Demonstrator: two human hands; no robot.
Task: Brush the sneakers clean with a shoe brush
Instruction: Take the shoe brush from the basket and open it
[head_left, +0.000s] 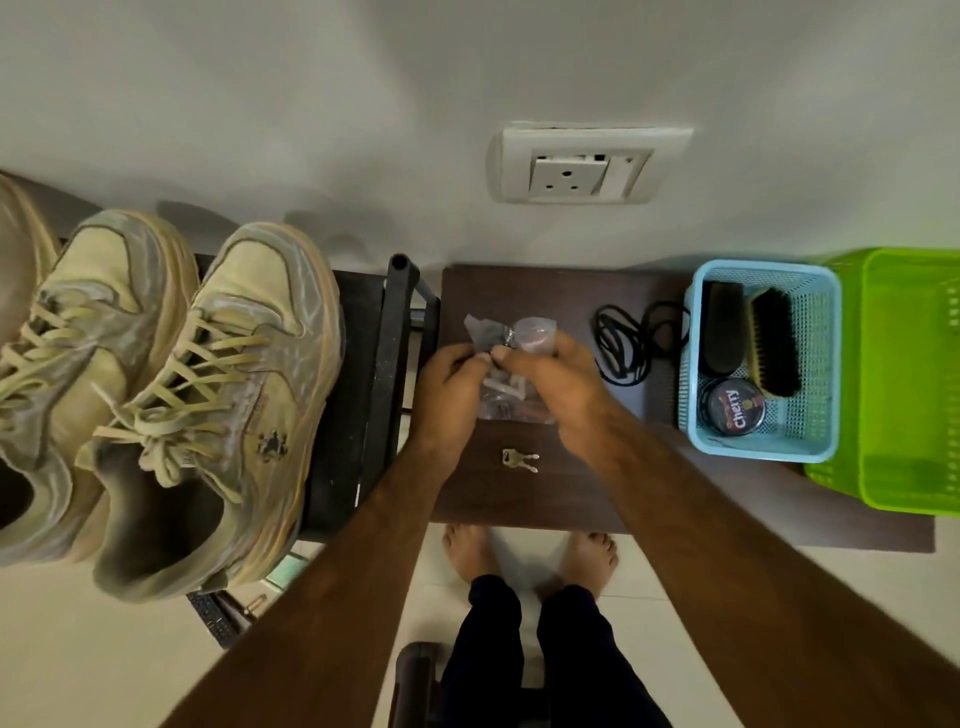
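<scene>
As left hand (451, 387) pinches wrapper (532, 332) — right (551, 378) grips.

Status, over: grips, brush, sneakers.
Left grip and right grip both pinching a clear plastic packet. Shoe brush untouched in blue basket. Sneakers on the rack, far left. Black cord lies between grips and basket.

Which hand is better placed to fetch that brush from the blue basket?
Probably the right: the right hand sits nearer the shoe brush lying in the blue basket. The left hand is farther, toward the sneakers. Both pinch a plastic bag.
</scene>
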